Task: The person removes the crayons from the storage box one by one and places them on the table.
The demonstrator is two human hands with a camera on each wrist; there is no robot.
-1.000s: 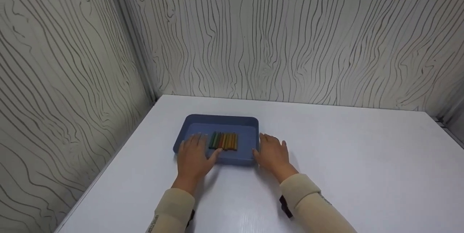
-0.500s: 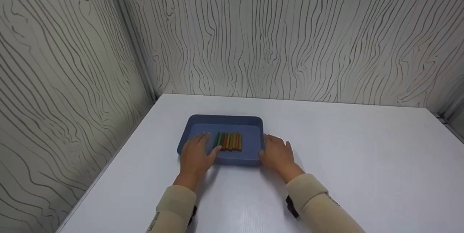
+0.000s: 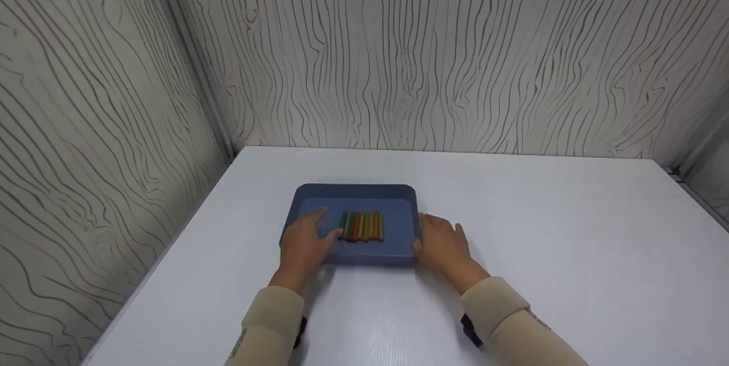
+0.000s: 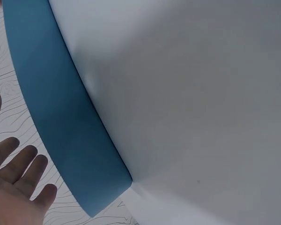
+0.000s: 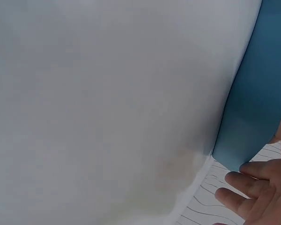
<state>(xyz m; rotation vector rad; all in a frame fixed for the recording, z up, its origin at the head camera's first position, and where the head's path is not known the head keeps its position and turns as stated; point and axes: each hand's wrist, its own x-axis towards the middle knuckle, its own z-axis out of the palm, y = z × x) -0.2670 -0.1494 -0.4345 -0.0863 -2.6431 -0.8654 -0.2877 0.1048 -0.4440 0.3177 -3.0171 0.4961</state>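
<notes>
A blue rectangular tray with low walls rests on the white table. Inside it several short coloured sticks, green, red and yellow-orange, lie side by side in a row. My left hand reaches over the tray's near left corner, its thumb tip right at the green end of the row. In the left wrist view its fingers are spread and hold nothing. My right hand lies along the tray's right side, thumb at the near right corner. Its fingers are extended in the right wrist view, one fingertip at the wall's corner.
The white table extends to both sides of the tray. A wall panel with a wood-grain pattern rises behind it, and a similar panel stands at the left.
The tray and its sticks have slid a little to the right on the table. My right hand has moved right alongside it. Fewer of my left fingers show over the tray.
</notes>
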